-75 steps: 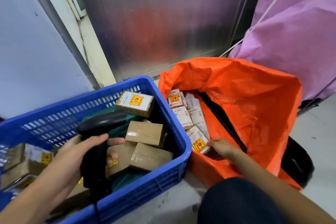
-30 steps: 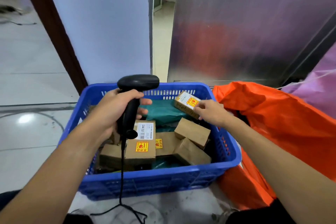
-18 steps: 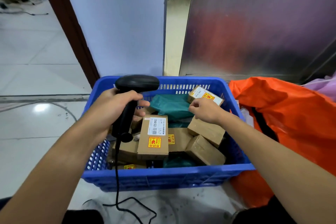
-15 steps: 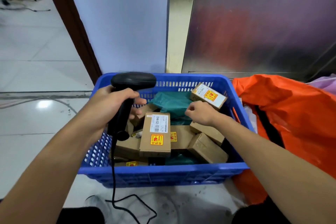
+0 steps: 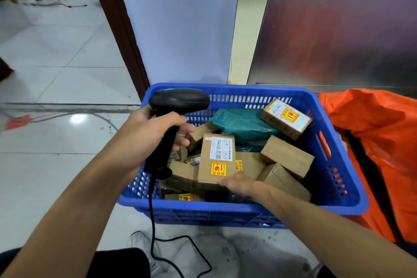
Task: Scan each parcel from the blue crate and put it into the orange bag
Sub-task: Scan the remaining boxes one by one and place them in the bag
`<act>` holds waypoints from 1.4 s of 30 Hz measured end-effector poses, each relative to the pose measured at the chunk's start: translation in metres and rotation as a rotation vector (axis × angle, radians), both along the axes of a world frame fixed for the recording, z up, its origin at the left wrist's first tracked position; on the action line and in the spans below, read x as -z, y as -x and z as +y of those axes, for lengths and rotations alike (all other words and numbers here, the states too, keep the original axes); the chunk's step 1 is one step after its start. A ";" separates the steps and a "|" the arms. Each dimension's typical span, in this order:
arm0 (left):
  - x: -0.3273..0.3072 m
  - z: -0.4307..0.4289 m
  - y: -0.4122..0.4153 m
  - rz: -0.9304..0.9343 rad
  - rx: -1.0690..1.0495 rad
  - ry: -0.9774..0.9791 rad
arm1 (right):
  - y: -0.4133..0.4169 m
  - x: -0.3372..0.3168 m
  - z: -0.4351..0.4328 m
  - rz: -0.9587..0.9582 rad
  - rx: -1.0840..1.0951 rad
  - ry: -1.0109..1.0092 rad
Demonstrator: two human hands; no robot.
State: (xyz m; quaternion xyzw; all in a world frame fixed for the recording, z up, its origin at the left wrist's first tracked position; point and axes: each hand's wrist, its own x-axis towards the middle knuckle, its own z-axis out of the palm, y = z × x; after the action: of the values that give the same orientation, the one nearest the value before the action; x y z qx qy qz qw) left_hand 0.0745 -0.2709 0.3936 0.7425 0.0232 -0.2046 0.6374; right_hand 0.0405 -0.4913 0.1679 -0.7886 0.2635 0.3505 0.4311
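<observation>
Brown cardboard is what we are after now: our right hand [image 5: 239, 184], which half a second ago hovered at the back of the blue crate [image 5: 203, 212] by the teal mailer [image 5: 239, 123], has dropped to the near edge of the labelled parcel [image 5: 217, 158] lying label-up on the heap, touching it, though motion blur keeps us from telling whether the fingers have closed on it. Our left hand [image 5: 146, 140] is wrapped round the handle of the scanner [image 5: 178, 100], held just beside that parcel. We judge this parcel goes next: scan, then into the orange bag [image 5: 379, 142] at the crate's right.
</observation>
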 end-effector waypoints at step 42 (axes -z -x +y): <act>-0.007 0.006 -0.005 -0.060 -0.115 0.093 | -0.002 0.007 0.001 0.003 0.340 -0.210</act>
State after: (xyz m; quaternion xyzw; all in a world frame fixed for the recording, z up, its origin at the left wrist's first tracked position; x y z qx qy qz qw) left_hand 0.0798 -0.2647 0.4003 0.7155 0.0372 -0.1459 0.6822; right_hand 0.0426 -0.4906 0.1605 -0.6828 0.3556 0.2993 0.5637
